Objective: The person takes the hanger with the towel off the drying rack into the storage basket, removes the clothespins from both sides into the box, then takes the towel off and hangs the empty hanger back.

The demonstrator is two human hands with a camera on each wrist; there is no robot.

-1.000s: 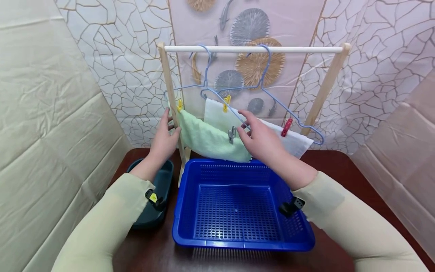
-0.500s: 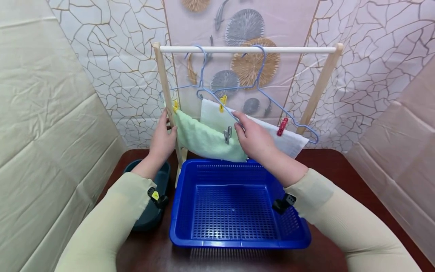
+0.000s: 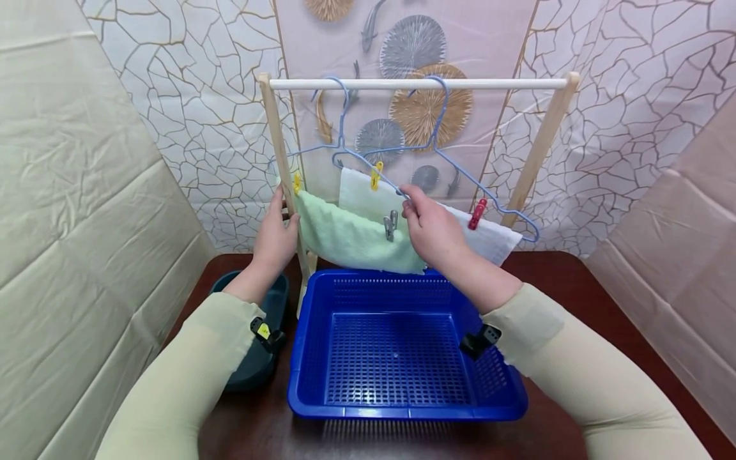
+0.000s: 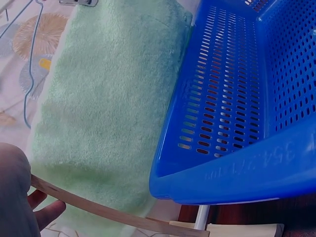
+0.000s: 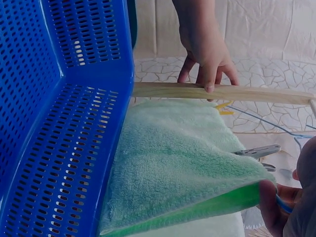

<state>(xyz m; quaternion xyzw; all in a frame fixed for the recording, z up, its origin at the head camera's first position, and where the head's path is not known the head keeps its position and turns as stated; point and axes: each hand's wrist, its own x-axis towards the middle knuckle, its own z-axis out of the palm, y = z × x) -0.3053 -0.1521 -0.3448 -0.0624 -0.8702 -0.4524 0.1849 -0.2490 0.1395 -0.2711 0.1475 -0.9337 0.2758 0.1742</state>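
Patterned wall (image 3: 190,70) cloth hangs behind a dark red surface (image 3: 552,284), where a rack (image 3: 420,84) stands. From its rail a green towel (image 3: 351,237) hangs on a blue hanger (image 3: 342,128), a yellow peg (image 3: 297,184) at its left end and a grey peg (image 3: 390,225) on its upper edge. The right hand (image 3: 434,227) pinches that hanger's right arm, fingers curled, just beside the towel. The left hand (image 3: 276,235) holds the rack's left post (image 3: 280,144), thumb in front, fingers behind. Behind hangs a white cloth (image 3: 489,243) with a red peg (image 3: 477,214). A blue basket (image 3: 408,413) sits in front, a dark tub (image 3: 250,378) to its left.
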